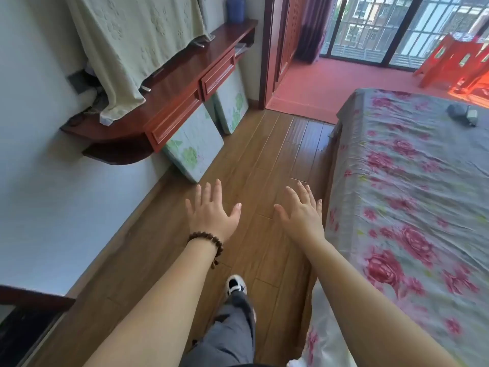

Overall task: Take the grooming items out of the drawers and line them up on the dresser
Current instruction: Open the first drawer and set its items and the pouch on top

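A red-brown wall-mounted dresser runs along the left wall, ahead of me. Its two drawers, the near drawer and the far drawer, are both closed. No grooming items are visible. My left hand, with a bead bracelet on the wrist, is stretched out palm down over the wooden floor, fingers spread and holding nothing. My right hand is held out the same way, next to the bed edge, also holding nothing. Both hands are well short of the dresser.
A pale green cloth drapes something on the dresser top. Floral panels lean under the drawers. A bed with a rose-print sheet fills the right side. A doorway leads to a red-floored room. My shoe is on the floor.
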### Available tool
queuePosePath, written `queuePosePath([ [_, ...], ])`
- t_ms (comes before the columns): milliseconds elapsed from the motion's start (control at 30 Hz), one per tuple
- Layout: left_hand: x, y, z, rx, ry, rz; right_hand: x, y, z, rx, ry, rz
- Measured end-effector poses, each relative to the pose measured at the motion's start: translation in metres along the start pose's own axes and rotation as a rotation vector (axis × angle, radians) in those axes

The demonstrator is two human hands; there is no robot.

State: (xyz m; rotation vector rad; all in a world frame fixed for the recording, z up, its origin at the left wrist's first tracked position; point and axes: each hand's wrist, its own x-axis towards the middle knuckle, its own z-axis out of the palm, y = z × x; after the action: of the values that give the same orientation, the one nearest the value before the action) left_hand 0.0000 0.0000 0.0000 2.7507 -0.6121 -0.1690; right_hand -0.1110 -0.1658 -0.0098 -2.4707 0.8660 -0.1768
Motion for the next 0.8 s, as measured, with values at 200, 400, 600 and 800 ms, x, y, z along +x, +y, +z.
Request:
queuePosePath([
  [200,0.094,0.007,0.017,0.013,0.02,-0.022,0.095,-0.001,0.017,-0.035,-0.032,-0.016],
  [400,0.226,0.02,0.011,0.017,0.035,-0.098,0.231,-0.031,0.015,-0.096,-0.089,-0.083],
  [600,0.334,0.039,-0.012,0.001,0.035,-0.147,0.347,-0.076,0.004,-0.09,-0.102,-0.174],
  [800,0.405,0.025,-0.021,-0.002,0.087,-0.249,0.442,-0.108,0.017,-0.091,-0.181,-0.252],
])
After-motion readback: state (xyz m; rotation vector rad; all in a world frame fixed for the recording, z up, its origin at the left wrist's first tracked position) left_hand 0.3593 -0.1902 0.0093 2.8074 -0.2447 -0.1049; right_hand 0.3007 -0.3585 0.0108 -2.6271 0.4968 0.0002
